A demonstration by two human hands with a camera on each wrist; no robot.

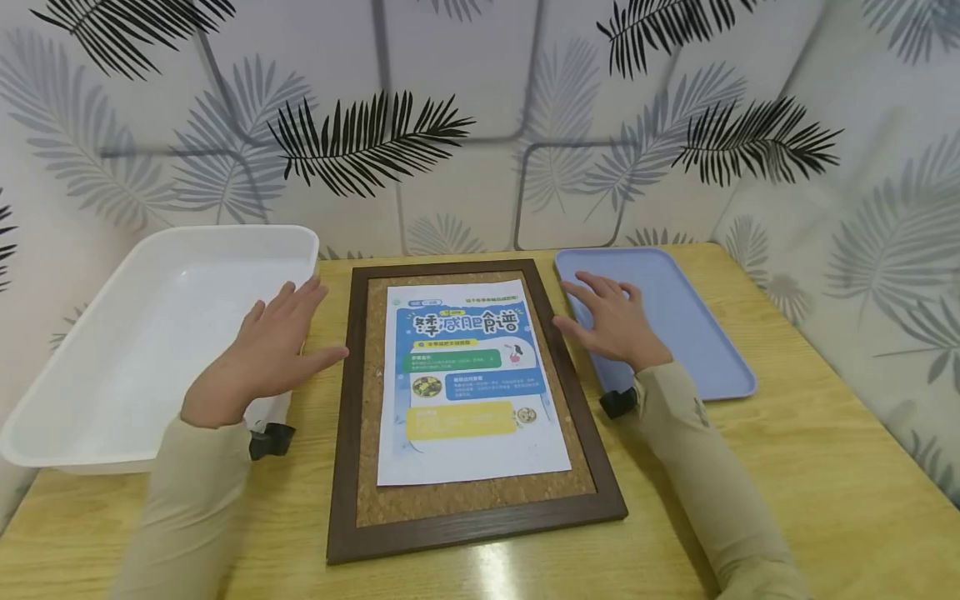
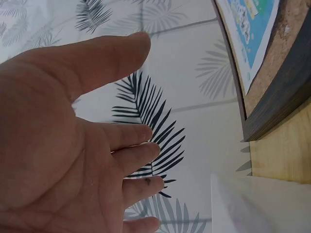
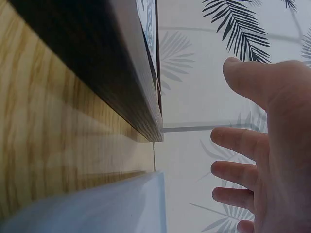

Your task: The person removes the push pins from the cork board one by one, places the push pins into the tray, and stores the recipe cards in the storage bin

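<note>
A brown-framed cork board (image 1: pixel 480 527) lies on the wooden table between both hands. On its cork rests a printed paper sheet (image 1: pixel 480 462) with blue, green and yellow panels and large characters. My left hand (image 1: pixel 262 354) hovers near the right side of the white tub, fingers spread, palm bare in the left wrist view. Over the left edge of the blue tray hangs my right hand (image 1: pixel 615 321), its thumb near the frame's right side. In the right wrist view its fingers are apart and hold nothing.
A large white plastic tub (image 1: pixel 202 287) stands on the left of the table (image 1: pixel 810 500). To the right lies a shallow blue tray (image 1: pixel 690 333). Behind the table hangs a pale cloth (image 1: pixel 480 183) printed with black and grey leaves.
</note>
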